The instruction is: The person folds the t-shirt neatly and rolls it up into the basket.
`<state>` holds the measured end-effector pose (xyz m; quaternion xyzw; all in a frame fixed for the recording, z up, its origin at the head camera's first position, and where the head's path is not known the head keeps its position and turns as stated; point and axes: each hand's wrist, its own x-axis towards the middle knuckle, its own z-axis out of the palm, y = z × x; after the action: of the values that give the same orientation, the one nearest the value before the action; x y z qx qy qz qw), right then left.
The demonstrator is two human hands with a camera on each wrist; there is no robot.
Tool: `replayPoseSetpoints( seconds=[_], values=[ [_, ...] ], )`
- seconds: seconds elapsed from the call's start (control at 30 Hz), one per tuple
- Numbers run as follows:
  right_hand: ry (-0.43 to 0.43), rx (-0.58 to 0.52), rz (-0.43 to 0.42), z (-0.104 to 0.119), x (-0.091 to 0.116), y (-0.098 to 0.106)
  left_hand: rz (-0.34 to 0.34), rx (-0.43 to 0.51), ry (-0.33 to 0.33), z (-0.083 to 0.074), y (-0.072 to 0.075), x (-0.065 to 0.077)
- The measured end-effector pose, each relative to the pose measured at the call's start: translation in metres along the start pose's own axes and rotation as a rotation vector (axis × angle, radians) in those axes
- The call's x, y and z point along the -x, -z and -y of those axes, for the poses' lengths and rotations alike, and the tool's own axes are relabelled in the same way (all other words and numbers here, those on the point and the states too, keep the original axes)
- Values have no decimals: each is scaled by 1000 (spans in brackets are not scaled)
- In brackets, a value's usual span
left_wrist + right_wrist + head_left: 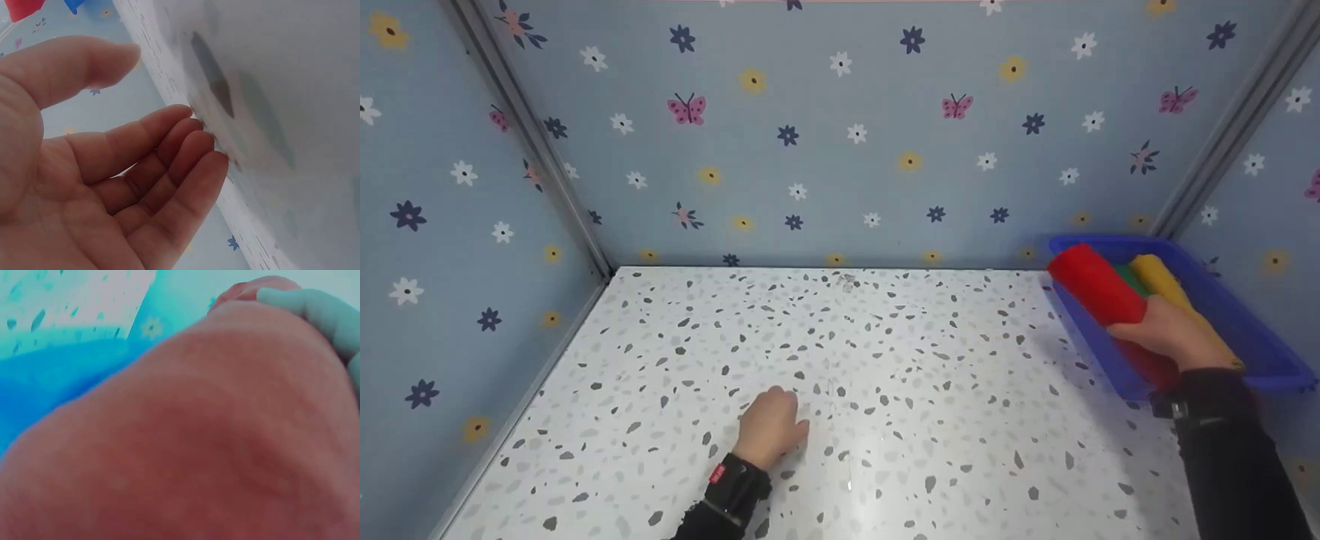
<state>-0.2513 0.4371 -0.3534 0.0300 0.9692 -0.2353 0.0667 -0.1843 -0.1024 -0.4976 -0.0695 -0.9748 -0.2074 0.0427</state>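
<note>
My right hand (1174, 334) grips a red rolled cloth (1099, 285) at the blue basket (1237, 315), on the right in the head view. One end of that roll tilts up over the basket's left rim. Soft-looking red cloth (169, 439) fills most of the right wrist view, with the thumb or a finger at its upper right. Beside it in the basket lie a yellow roll (1159, 277) and a green one (1131, 277), mostly hidden. Loosely curled fingers of my left hand (771, 427) touch the tabletop and hold nothing.
The white speckled tabletop (840, 337) runs back to a flowered blue wall panel (825, 150). Similar panels stand at left and right, joined by grey metal corner strips (532, 142). The basket sits against the right panel near the back corner.
</note>
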Motion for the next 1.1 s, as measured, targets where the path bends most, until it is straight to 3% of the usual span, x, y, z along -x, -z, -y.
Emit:
replayPoseSetpoints(
  seconds=[0.27, 0.47, 0.83, 1.1],
  values=[
    [-110, 4, -97, -10, -13, 16, 17, 3, 9, 0, 0, 0],
    [-119, 22, -184, -14, -22, 16, -8, 25, -17, 2, 0, 1],
    [-130, 81, -213, -13, -31, 17, -11, 40, -26, 4, 0, 1],
    [-154, -11, -378, -9, -45, 6, -15, 33, -29, 3, 0, 2]
  ],
)
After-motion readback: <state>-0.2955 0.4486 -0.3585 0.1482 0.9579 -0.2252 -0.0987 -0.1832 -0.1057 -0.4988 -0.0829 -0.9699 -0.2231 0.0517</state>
